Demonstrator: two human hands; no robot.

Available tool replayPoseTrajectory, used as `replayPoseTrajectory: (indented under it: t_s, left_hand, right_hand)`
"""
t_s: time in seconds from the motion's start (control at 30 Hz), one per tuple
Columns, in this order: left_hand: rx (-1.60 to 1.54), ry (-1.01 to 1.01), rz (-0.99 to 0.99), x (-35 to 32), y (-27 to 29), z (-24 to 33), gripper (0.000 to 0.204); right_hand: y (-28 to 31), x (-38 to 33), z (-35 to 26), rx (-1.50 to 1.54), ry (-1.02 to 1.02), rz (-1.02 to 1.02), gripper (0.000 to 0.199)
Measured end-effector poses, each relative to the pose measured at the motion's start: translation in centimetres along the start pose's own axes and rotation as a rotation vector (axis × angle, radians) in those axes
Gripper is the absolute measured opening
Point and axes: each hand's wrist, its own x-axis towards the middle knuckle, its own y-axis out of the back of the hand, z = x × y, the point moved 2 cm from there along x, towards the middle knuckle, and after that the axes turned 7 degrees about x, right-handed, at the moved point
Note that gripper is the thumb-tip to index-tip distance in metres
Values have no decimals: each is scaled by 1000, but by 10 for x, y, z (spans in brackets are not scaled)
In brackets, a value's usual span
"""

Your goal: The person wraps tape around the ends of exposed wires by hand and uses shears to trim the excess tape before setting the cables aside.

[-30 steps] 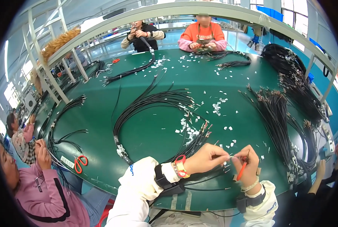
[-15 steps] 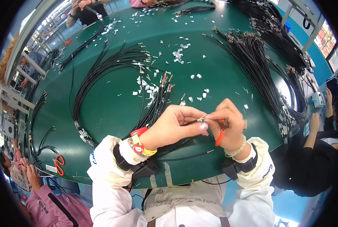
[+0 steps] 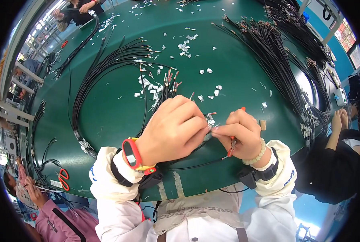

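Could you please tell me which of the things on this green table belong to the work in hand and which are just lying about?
In use:
- left hand and right hand, pinching a small white tag on a wire end
- black cable running under the hands
- orange-handled tool in the right hand

Lying about:
- white scraps
- looped black cable bundle
- cable pile, right
- orange scissors

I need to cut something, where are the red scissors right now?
In the head view, the red scissors lie at the table's lower left edge, left of the left hand.
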Motion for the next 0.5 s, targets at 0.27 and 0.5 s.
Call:
replayPoseTrajectory:
  t_s: [0.27, 0.5]
  left_hand:
    - [-1149, 748, -297, -20, -27, -14, 14]
    - [-930, 673, 63, -23, -24, -14, 15]
  right_hand:
    - [3, 3, -1, -43, -72, 46, 17]
    - [-5, -4, -8, 566, -336, 67, 23]
